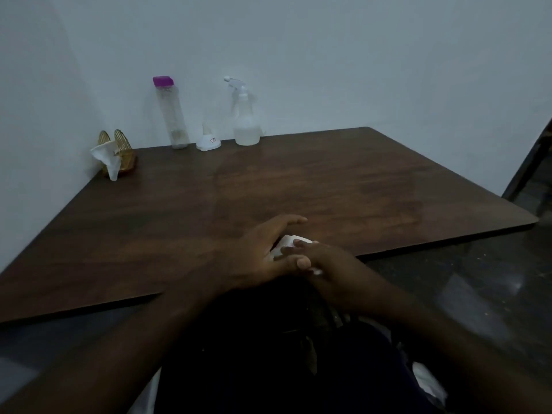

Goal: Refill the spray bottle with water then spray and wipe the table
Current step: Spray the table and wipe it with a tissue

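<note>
though capped, spray btl (246, 121) part-full

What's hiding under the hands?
A white tissue peeks out between the left hand and the right hand, at the near edge of the brown table. Most of it is covered, so its full shape cannot be seen.

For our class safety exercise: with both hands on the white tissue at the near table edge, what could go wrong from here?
1. The tissue, pressed between the left hand and right hand, is small and may tear or soak through.
2. A wide wipe toward the wall could topple the spray bottle, the tall water bottle or the funnel.
3. The table already looks damp, so streaks may remain.
</note>
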A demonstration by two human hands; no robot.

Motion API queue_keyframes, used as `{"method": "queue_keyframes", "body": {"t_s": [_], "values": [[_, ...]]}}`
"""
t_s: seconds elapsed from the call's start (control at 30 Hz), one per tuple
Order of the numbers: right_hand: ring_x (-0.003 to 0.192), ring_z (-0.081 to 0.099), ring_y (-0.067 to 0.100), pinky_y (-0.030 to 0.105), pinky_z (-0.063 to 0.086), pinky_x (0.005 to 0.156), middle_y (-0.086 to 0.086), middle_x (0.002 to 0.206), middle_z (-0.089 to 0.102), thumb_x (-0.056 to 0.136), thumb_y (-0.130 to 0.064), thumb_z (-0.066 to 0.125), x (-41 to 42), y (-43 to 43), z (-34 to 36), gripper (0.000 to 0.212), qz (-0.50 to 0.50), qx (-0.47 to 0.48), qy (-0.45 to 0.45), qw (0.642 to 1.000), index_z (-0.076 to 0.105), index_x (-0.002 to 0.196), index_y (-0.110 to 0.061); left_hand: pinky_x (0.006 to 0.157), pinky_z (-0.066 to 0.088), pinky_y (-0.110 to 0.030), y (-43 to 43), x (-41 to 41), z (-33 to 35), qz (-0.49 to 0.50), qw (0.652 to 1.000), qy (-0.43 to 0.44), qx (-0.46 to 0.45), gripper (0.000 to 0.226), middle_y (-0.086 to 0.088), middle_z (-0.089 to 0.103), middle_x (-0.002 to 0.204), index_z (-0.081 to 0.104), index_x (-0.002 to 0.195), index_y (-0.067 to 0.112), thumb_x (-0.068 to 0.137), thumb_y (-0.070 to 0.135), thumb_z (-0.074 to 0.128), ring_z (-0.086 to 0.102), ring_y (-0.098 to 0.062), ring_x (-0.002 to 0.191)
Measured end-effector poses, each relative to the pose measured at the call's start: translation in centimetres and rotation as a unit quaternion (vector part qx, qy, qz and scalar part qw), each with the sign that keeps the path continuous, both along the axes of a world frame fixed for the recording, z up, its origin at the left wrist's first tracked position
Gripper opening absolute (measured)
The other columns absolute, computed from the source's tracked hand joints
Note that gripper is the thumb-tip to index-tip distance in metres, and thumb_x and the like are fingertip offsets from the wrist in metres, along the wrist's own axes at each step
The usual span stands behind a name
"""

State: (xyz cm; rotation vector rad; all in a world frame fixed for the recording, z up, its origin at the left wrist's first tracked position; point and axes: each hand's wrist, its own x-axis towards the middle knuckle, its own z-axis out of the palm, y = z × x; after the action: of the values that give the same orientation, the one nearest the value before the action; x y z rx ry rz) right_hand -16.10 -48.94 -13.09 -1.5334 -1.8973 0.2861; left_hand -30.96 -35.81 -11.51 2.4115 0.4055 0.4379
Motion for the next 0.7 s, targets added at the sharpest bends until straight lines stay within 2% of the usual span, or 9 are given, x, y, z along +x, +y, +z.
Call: {"method": "queue_keyframes", "body": {"t_s": [0.1, 0.13, 0.2, 0.27, 0.3, 0.4, 0.5, 0.6, 0.7], "values": [[0.085, 0.07, 0.001, 0.019, 0.051, 0.075, -0.01, 0.089, 0.076, 0.102, -0.021, 0.05, 1.0, -2.3, 3.3, 0.027, -0.016, -0.073, 0.207, 0.975, 0.075, 0.095, -0.026, 0.101, 0.043, -0.028, -2.4, -0.2, 0.5, 0.0, 1.0, -0.017, 0.027, 0.081, 0.019, 0.054, 0.132, 0.043, 0.137, 0.036, 0.068, 0.072, 0.064, 0.05, 0.003, 0.122], [0.075, 0.07, 0.001, 0.018, 0.051, 0.071, -0.007, 0.077, 0.076, 0.101, -0.022, 0.05, 1.5, -3.0, 3.6, 0.032, -0.039, -0.076, 0.264, 0.961, 0.077, 0.085, -0.026, 0.099, 0.044, -0.028, -3.6, 0.3, 0.4, -0.003, 0.999, -0.047, 0.013, 0.074, 0.018, 0.057, 0.129, 0.047, 0.134, 0.034, 0.07, 0.065, 0.069, 0.053, 0.002, 0.12], [0.065, 0.07, 0.009, 0.025, 0.054, 0.076, 0.013, 0.066, 0.072, 0.101, -0.026, 0.047, 2.5, -4.3, 3.8, 0.035, -0.057, -0.11, 0.392, 0.912, 0.079, 0.092, -0.014, 0.093, 0.051, -0.034, -5.8, 1.7, 0.0, 0.013, 0.991, -0.112, -0.066, 0.054, 0.013, 0.067, 0.117, 0.058, 0.125, 0.029, 0.077, 0.049, 0.074, 0.062, -0.003, 0.109], [0.072, 0.073, 0.019, 0.034, 0.056, 0.087, 0.023, 0.071, 0.072, 0.103, -0.025, 0.043, 3.3, -5.6, 3.5, 0.041, -0.044, -0.153, 0.484, 0.861, 0.068, 0.112, 0.005, 0.084, 0.055, -0.036, -7.5, 3.3, -0.3, 0.048, 0.977, -0.153, -0.139, 0.035, 0.006, 0.073, 0.103, 0.066, 0.113, 0.022, 0.082, 0.037, 0.072, 0.068, -0.008, 0.096], [0.079, 0.073, 0.024, 0.035, 0.058, 0.086, 0.027, 0.08, 0.072, 0.103, -0.024, 0.043, 3.8, -6.3, 3.2, 0.041, -0.045, -0.163, 0.508, 0.844, 0.065, 0.115, 0.008, 0.078, 0.055, -0.033, -8.1, 4.2, -0.4, 0.062, 0.969, -0.17, -0.168, 0.026, 0.003, 0.074, 0.097, 0.069, 0.106, 0.018, 0.085, 0.032, 0.071, 0.07, -0.009, 0.09], [0.066, 0.071, 0.02, 0.024, 0.058, 0.059, 0.019, 0.079, 0.072, 0.1, -0.018, 0.049, 6.0, -8.4, 2.4, 0.036, -0.089, -0.17, 0.572, 0.797, 0.06, 0.118, 0.011, 0.065, 0.056, -0.031, -10.0, 6.4, -0.9, 0.086, 0.935, -0.206, -0.275, 0.014, -0.005, 0.075, 0.084, 0.07, 0.095, 0.006, 0.094, 0.017, 0.061, 0.071, -0.016, 0.075], [0.074, 0.061, 0.025, 0.03, 0.053, 0.062, 0.022, 0.099, 0.058, 0.092, -0.017, 0.058, 9.2, -11.0, 0.7, 0.028, -0.138, -0.168, 0.596, 0.773, 0.06, 0.11, 0.004, 0.069, 0.057, -0.039, -12.3, 9.0, -2.1, 0.091, 0.927, -0.22, -0.291, 0.016, -0.008, 0.075, 0.083, 0.069, 0.092, 0.008, 0.096, 0.018, 0.057, 0.071, -0.022, 0.077], [0.07, 0.065, 0.025, 0.031, 0.056, 0.059, 0.019, 0.091, 0.064, 0.094, -0.02, 0.054, 12.2, -13.9, -2.1, 0.021, -0.212, -0.147, 0.648, 0.716, 0.064, 0.097, -0.002, 0.074, 0.057, -0.032, -14.8, 12.0, -3.5, 0.08, 0.932, -0.217, -0.28, 0.016, -0.001, 0.074, 0.084, 0.068, 0.089, 0.015, 0.097, 0.02, 0.056, 0.071, -0.016, 0.081], [0.074, 0.065, 0.025, 0.033, 0.056, 0.063, 0.015, 0.089, 0.066, 0.091, -0.039, 0.055, 15.2, -17.5, -5.0, 0.035, -0.254, -0.144, 0.695, 0.656, 0.065, 0.092, -0.006, 0.074, 0.057, -0.033, -17.5, 15.6, -5.8, 0.073, 0.919, -0.185, -0.339, 0.017, -0.004, 0.073, 0.086, 0.067, 0.091, 0.013, 0.098, 0.022, 0.054, 0.07, -0.019, 0.083]]}}
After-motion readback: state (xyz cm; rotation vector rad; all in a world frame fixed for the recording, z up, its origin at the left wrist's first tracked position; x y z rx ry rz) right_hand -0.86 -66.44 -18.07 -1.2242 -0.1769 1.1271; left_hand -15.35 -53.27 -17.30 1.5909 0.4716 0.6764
